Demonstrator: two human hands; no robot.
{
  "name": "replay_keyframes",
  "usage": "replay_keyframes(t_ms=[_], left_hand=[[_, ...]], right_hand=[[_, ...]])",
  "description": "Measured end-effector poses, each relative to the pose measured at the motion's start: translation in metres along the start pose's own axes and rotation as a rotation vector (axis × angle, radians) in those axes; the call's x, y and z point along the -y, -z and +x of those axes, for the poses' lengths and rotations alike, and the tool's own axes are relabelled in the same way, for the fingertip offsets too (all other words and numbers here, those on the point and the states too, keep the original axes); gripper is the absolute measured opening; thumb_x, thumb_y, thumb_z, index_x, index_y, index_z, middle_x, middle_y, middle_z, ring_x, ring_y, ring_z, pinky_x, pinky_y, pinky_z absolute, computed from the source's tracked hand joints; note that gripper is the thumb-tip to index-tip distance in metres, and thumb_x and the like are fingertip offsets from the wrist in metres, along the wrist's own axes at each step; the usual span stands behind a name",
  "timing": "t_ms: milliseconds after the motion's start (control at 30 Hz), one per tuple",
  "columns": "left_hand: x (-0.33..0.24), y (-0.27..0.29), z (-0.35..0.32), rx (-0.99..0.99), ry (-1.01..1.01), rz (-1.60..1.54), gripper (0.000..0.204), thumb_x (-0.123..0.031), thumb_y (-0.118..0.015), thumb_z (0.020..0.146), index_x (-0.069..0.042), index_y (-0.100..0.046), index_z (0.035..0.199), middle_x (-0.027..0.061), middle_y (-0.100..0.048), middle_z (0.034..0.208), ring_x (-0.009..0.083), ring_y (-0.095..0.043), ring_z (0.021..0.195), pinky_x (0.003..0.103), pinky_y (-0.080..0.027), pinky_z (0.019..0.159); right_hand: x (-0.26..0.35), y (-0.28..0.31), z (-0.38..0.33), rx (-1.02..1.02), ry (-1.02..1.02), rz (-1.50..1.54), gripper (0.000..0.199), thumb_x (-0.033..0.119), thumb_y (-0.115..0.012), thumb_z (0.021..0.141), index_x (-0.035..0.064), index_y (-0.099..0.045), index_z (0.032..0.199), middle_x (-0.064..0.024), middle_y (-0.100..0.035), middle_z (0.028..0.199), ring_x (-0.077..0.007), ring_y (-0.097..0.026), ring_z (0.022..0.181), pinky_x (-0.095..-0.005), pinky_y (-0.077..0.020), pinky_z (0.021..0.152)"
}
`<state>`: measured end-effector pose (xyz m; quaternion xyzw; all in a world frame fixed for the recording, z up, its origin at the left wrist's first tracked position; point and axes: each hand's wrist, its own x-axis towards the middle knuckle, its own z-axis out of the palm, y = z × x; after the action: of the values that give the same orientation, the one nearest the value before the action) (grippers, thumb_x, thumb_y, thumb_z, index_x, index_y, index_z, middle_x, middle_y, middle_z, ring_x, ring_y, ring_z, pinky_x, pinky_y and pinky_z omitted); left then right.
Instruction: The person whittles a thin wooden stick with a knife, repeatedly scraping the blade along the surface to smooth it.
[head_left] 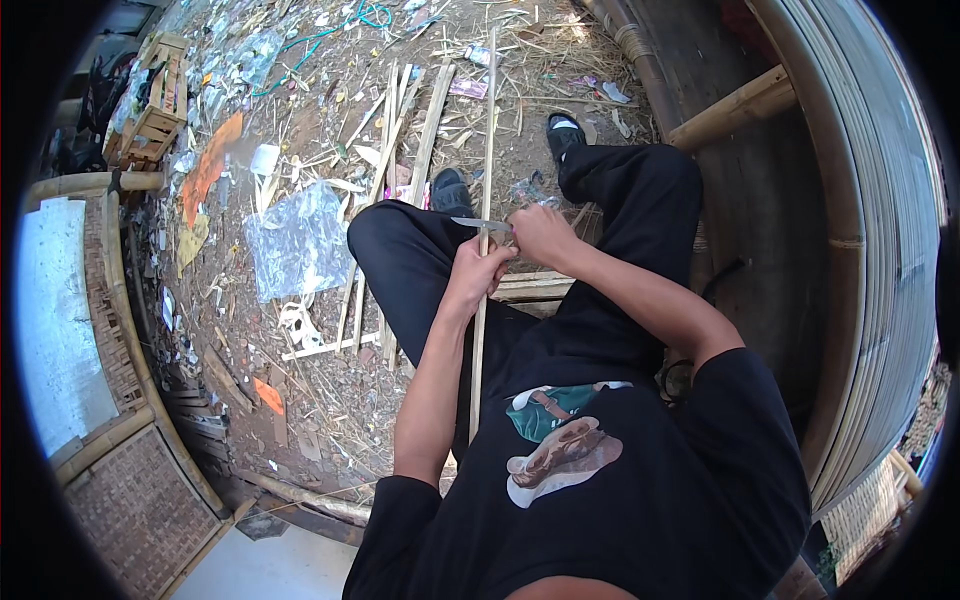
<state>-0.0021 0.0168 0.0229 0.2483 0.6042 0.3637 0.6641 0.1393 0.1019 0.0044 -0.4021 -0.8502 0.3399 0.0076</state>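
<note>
Between my knees runs a long, thin bamboo strip (489, 130), reaching from near my lap out over the littered ground. My left hand (474, 270) is closed around it, thumb toward the right. My right hand (543, 236) grips a knife by its handle, which is mostly hidden in the fist. The knife's blade (475, 223) points left and lies across the strip, just beyond my left hand. Both hands are close together, almost touching.
Several split bamboo strips (432, 130) lie on the ground past my left knee. Nearby are a clear plastic sheet (300, 240) and an orange scrap (212, 165). A wooden crate (160, 100) stands far left. Bundled bamboo slats (880, 250) rise on the right.
</note>
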Motion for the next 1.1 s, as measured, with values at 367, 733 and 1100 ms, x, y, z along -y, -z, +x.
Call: replay_keyframes(t_ms=[367,733,1100], left_hand=[[0.015,-0.003,0.009,-0.357,-0.048,0.596,0.031,-0.018,-0.060,0.081,0.009,-0.064,0.093,0.0294,-0.066,0.084,0.0434,-0.066,0.084,0.047,-0.050,0.076],[0.029,-0.005,0.016,-0.289,-0.061,0.626,0.026,-0.015,-0.055,0.082,0.007,-0.063,0.091,0.0246,-0.065,0.076,0.0367,-0.067,0.075,0.044,-0.049,0.072],[0.021,-0.003,0.010,-0.305,-0.162,0.542,0.018,-0.013,-0.053,0.086,0.004,-0.060,0.089,0.0140,-0.063,0.073,0.0205,-0.061,0.069,0.037,-0.046,0.065]], right_hand=[[0.008,-0.007,0.004,0.185,0.035,-0.171,0.016,0.009,-0.060,0.077,-0.0041,-0.069,0.082,-0.0254,-0.067,0.081,-0.0415,-0.068,0.079,-0.0476,-0.0564,0.071],[-0.012,-0.003,0.041,0.126,-0.130,-0.095,0.021,0.009,-0.067,0.071,-0.0089,-0.067,0.082,-0.0297,-0.066,0.083,-0.0425,-0.068,0.084,-0.0479,-0.0561,0.074],[0.010,-0.014,0.002,0.211,0.028,-0.096,0.016,0.010,-0.065,0.069,-0.0044,-0.067,0.075,-0.0267,-0.066,0.076,-0.0423,-0.067,0.075,-0.0490,-0.0556,0.069]])
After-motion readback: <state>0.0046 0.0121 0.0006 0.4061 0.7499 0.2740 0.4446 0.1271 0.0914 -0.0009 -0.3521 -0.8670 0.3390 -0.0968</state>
